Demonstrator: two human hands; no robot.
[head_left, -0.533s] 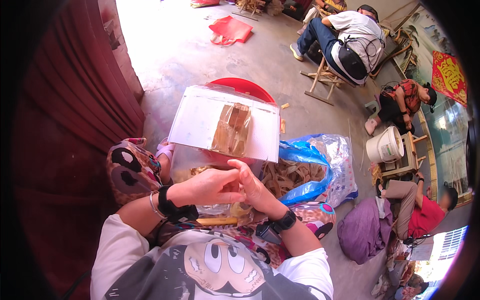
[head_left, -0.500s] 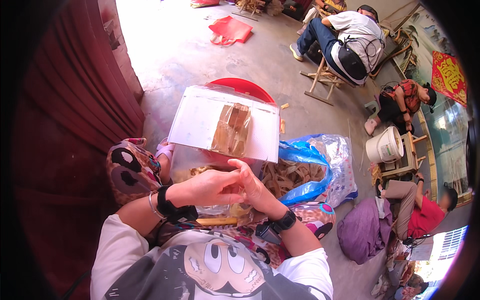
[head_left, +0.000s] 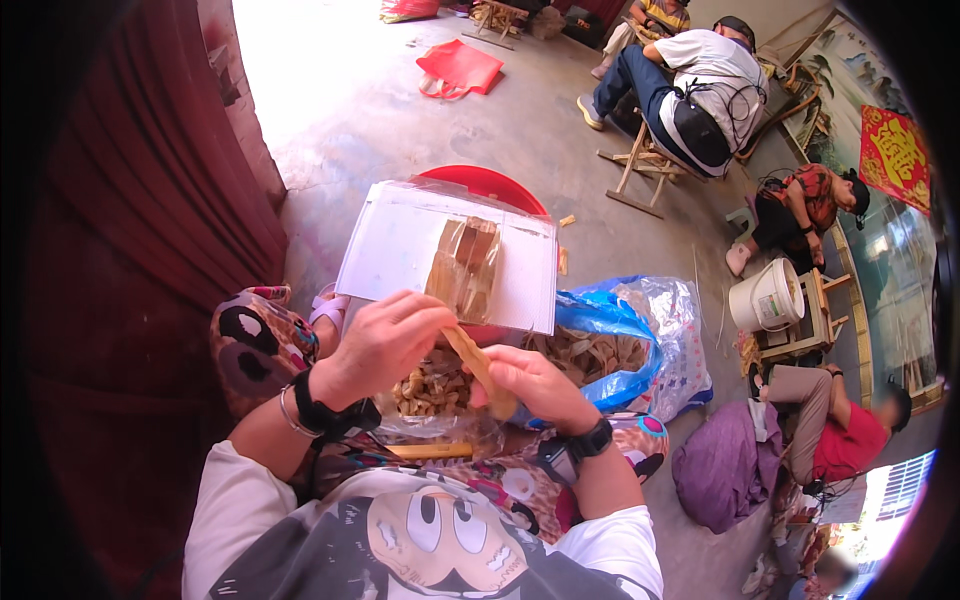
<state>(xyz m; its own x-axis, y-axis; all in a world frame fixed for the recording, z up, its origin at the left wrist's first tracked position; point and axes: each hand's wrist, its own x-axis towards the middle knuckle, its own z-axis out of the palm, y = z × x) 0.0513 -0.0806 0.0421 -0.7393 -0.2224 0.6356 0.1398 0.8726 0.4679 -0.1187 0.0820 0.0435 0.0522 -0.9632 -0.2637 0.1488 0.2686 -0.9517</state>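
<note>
A tan, dried leaf-like strip (head_left: 466, 355) slants between my two hands above my lap. My left hand (head_left: 385, 340) pinches its upper end, and my right hand (head_left: 540, 385) grips it lower down, thumb on top. Beneath them, a clear bag holds many small tan folded pieces (head_left: 440, 388). Just beyond my fingers lies a white board (head_left: 385, 245), bearing a bundle of tan pieces wrapped in clear plastic (head_left: 468, 265). The board rests over a red basin (head_left: 490, 183). To the right, brown dried strips (head_left: 600, 352) fill an open blue plastic bag (head_left: 625, 385).
A yellow handle-like piece (head_left: 430, 451) lies near my lap. On the floor are a red bag (head_left: 460, 70), a purple sack (head_left: 720, 470) and a white bucket (head_left: 768, 297). Several people sit working at the right. A dark red curtain (head_left: 150, 200) hangs at the left.
My hands, pressed together before, have come apart and now stretch the tan strip between them. The small folded pieces below are more exposed.
</note>
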